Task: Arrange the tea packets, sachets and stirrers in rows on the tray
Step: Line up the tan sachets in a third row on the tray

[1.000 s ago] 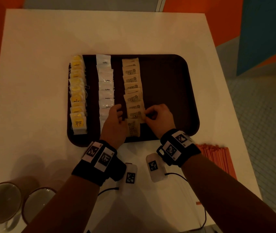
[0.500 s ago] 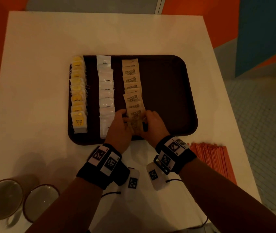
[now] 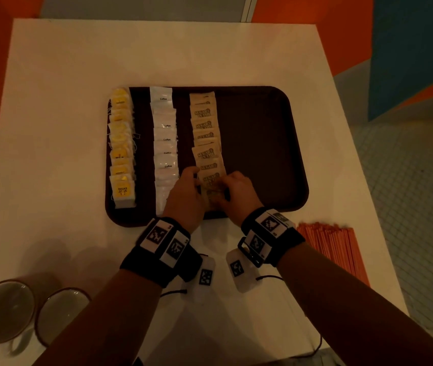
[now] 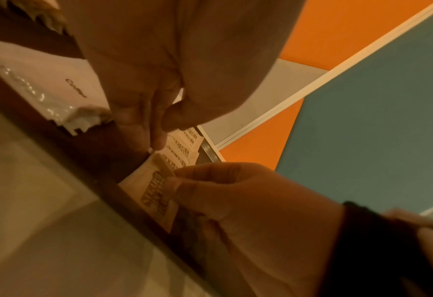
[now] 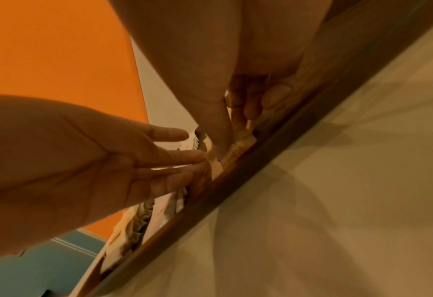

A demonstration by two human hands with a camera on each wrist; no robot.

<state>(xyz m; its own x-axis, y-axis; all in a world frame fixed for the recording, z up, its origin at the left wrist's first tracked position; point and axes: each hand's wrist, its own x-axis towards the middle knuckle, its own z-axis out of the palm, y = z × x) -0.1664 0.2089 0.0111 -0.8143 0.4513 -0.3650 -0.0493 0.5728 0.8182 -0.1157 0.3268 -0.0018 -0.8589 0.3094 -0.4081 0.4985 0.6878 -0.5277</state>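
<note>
A dark brown tray [image 3: 262, 154] holds three rows: yellow tea packets [image 3: 121, 154] on the left, white coffee sachets [image 3: 165, 138], then brown sugar sachets [image 3: 206, 133]. At the near end of the sugar row my right hand [image 3: 226, 187] pinches the nearest sugar sachet [image 3: 211, 184] between thumb and curled fingers, as the left wrist view shows at the sachet [image 4: 154, 197]. My left hand [image 3: 192, 178] lies beside it with straight fingers [image 5: 179, 158] touching the sachet's left edge [image 5: 211, 160]. A bundle of orange stirrers [image 3: 334, 249] lies on the table right of the tray.
Two mugs [image 3: 1, 310] [image 3: 59, 313] stand at the white table's near left corner. The right half of the tray is bare. Tagged white cases with cables [image 3: 239, 270] lie on the table below my wrists. The table's right edge drops to a tiled floor.
Both hands have carried the sugar sachet from near the tray's front rim a little farther in, onto the near end of the sugar row. The head view shifted slightly.
</note>
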